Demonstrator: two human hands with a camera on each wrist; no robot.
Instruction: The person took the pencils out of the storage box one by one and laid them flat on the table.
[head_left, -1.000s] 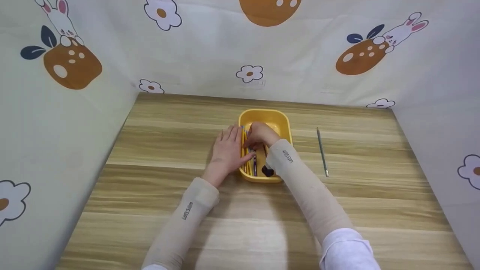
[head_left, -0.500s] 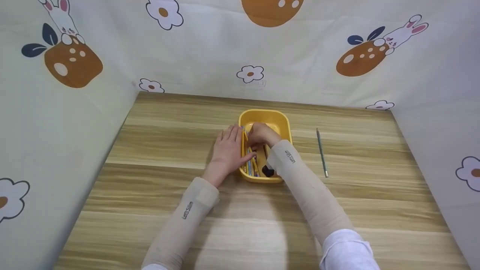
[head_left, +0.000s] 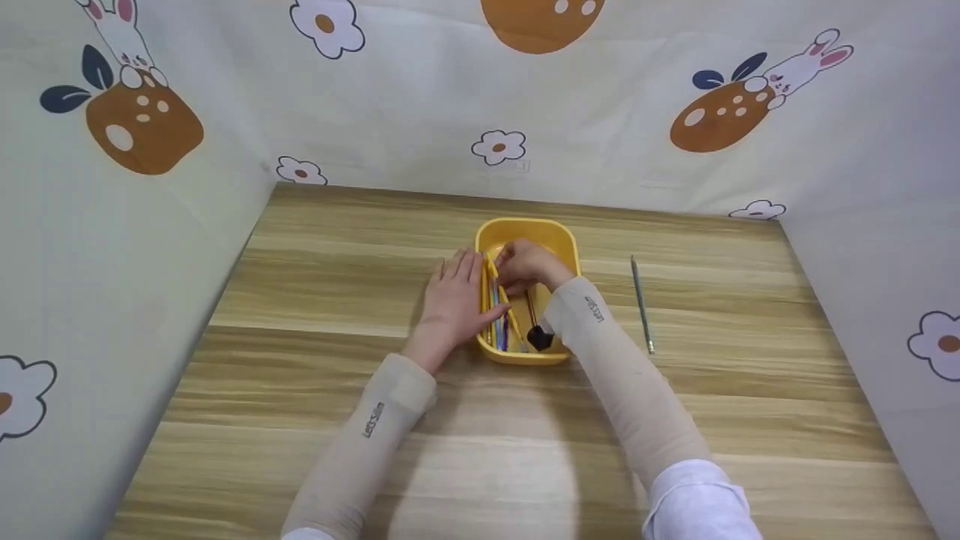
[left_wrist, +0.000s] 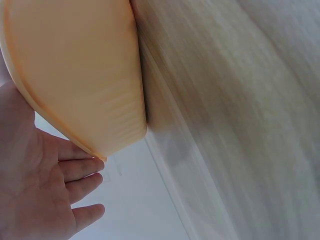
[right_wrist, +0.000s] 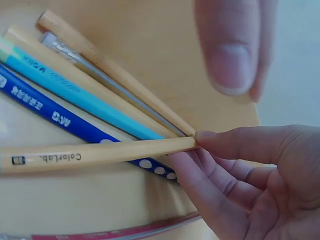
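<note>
A yellow plastic box (head_left: 527, 358) stands on the table with several pencils inside. My left hand (head_left: 450, 300) lies along its left side, fingers straight against the wall and thumb reaching over the rim. Inside the box, my right hand (head_left: 531, 264) pinches one end of a yellow pencil (right_wrist: 100, 154) marked ColorLab between thumb and finger. That pencil slants across a dark blue pencil (right_wrist: 65, 119) with white dots. Beside it lie a light blue pencil (right_wrist: 85, 100) and several yellow ones, fanned toward the pinching fingertips.
A stick with a black, blocky end (head_left: 539, 337) lies at the box's right side. Outside, to the right, a greenish-grey pencil (head_left: 643, 304) rests on the wooden table (head_left: 337, 247). Patterned cloth walls (head_left: 405, 112) enclose the back and sides.
The yellow pencil's near end has swung right, away from the row along the left wall. My right hand has shifted slightly right with it. The left hand keeps its place.
</note>
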